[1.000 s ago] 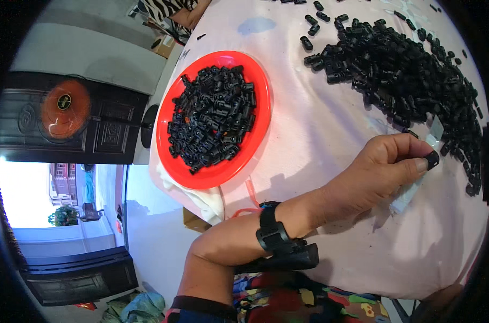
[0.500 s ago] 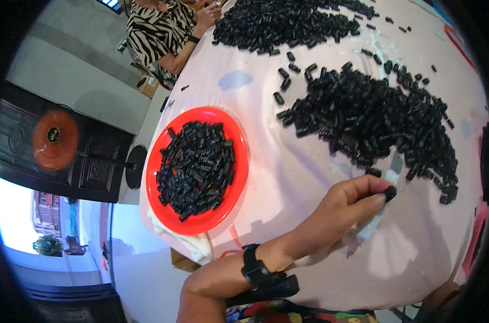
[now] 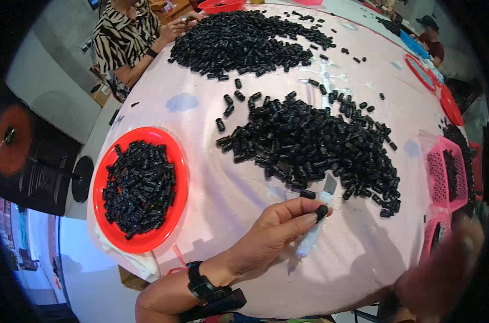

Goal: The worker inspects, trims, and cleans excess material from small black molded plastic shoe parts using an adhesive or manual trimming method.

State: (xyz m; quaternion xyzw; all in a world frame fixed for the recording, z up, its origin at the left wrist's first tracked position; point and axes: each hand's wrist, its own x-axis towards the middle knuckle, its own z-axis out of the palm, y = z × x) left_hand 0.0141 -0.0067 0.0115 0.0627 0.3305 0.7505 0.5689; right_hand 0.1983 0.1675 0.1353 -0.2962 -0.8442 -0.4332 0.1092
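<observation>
My left hand (image 3: 279, 226), with a black band at the wrist, is closed in a pinch on a small black cylindrical plastic piece (image 3: 321, 212). Just beyond its fingertips spreads a heap of similar black pieces (image 3: 325, 142). A flat blade tool (image 3: 309, 239) with a pale wrapped handle lies on the table partly behind the fingers, its metal end pointing at the heap. My right hand (image 3: 443, 264) is a blur at the lower right, beside the pink baskets; its fingers cannot be made out. To the left sits a red plate (image 3: 100, 207) filled with black pieces.
A bigger black heap (image 3: 244, 43) lies at the far side, by a person in a zebra-striped shirt (image 3: 123, 40). Pink baskets (image 3: 448, 202) line the right edge, with red trays (image 3: 450, 105) farther back. A fan (image 3: 10, 134) stands off to the left.
The view has swung right, so the table's things sit farther left. My right hand has come into view, blurred, by the baskets. My left hand still pinches the black piece.
</observation>
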